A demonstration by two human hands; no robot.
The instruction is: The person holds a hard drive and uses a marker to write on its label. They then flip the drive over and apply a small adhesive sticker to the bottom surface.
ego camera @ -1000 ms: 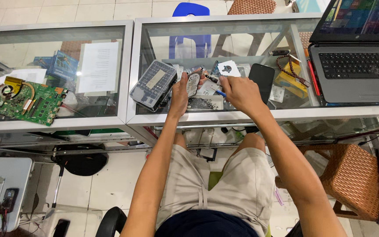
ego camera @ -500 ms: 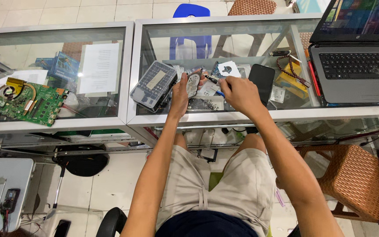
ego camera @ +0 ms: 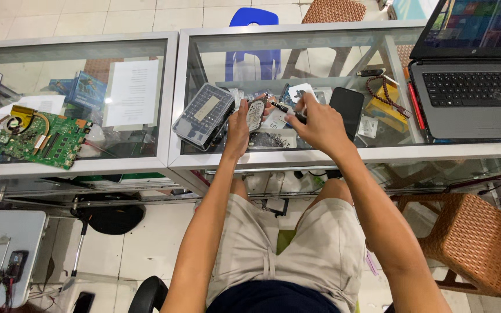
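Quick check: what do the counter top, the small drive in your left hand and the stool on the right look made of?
Counter top: clear glass in pale metal framing, shelves visible through it. Drive held in the left hand: seemingly bare metal, dull silver sheen. Stool: brown woven wicker or rattan-look plastic, by its basket-weave.

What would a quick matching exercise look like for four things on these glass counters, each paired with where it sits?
Things:
1. green circuit board
2. laptop
3. black phone
4. small hard drive

Places:
A. held upright in the left hand
B. far right end of the right counter, lid open
C. on the left counter, near its left end
D. flat on the glass just right of the right hand

Pairs: 1-C, 2-B, 3-D, 4-A
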